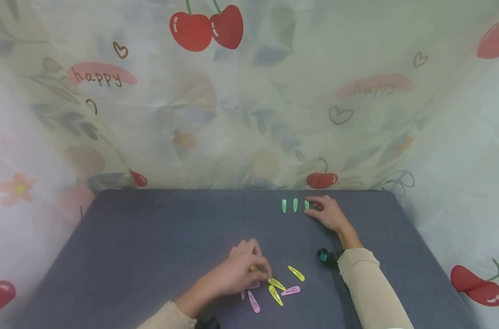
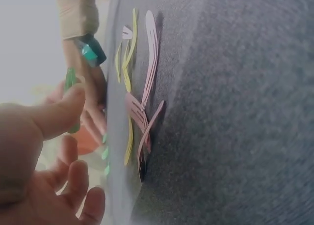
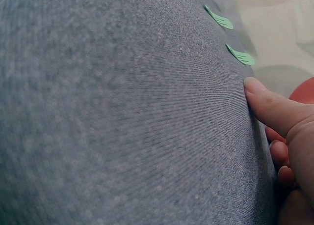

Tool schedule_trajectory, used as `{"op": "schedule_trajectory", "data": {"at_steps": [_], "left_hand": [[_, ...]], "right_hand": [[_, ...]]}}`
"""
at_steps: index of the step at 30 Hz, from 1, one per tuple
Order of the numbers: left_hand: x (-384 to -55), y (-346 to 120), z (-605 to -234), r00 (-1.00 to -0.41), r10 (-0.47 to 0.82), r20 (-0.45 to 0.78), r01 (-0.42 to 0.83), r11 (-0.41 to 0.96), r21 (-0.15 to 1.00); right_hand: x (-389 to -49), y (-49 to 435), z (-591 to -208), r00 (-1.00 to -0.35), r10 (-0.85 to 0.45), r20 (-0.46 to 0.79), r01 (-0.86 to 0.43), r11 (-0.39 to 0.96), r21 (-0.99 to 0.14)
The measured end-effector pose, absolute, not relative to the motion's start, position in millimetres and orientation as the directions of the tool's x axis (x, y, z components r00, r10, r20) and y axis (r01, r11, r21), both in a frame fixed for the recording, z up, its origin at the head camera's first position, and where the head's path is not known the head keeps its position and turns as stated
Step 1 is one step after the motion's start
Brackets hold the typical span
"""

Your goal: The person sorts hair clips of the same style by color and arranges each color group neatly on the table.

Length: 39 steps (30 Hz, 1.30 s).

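My left hand is over a loose group of hair clips and pinches a green hair clip between thumb and finger, as the left wrist view shows. Beneath and beside it lie several yellow hair clips and pink hair clips, some overlapping. Toward the far edge, my right hand holds another green hair clip at its two ends with thumb and index finger, against the cloth. In the right wrist view that clip is hidden behind the thumb. Two more green hair clips stand in a row to its left.
A dark grey cloth covers the table. Behind and at both sides hangs a pale curtain printed with cherries and leaves. A dark wrist strap with a teal-faced camera sits on the right wrist.
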<state>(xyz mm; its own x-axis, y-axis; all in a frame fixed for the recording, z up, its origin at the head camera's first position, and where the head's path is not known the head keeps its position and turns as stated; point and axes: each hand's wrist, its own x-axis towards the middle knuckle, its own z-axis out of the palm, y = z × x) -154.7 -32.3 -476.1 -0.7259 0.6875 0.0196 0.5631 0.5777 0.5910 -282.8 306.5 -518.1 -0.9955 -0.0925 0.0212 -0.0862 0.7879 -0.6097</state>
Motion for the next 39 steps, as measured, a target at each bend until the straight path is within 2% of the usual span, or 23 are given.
{"op": "schedule_trajectory", "data": {"at_steps": [5,9,13,18,27,39], "left_hand": [[-158.2,-33.6,-474.9,-0.733,0.679,0.044,0.569,0.577,0.586],[-161.3,-32.8,-473.9,-0.753,0.657,0.030,0.524,0.572,0.631],[-164.9,-32.8,-473.9,-0.796,0.605,-0.033,0.412,0.581,0.702],[-176.3,-32.5,-478.9,-0.853,0.522,-0.008,0.356,0.593,0.722],[-206.7,-27.6,-479.1,-0.908,0.419,-0.006,0.174,0.390,0.904],[-258.2,-15.2,-465.7,-0.943,0.330,0.045,0.187,0.412,0.892]], "right_hand": [[-281.9,305.9,-518.1,-0.996,-0.088,0.022,-0.083,0.789,-0.608],[-281.7,305.0,-518.6,-0.996,-0.084,0.019,-0.078,0.790,-0.608],[-281.8,303.9,-518.8,-0.996,-0.088,0.016,-0.079,0.788,-0.610],[-281.7,303.7,-519.2,-0.996,-0.084,0.018,-0.078,0.790,-0.608],[-281.2,306.8,-516.6,-0.996,-0.089,0.020,-0.083,0.791,-0.606],[-283.8,306.8,-519.7,-0.996,-0.093,0.013,-0.083,0.794,-0.603]]}}
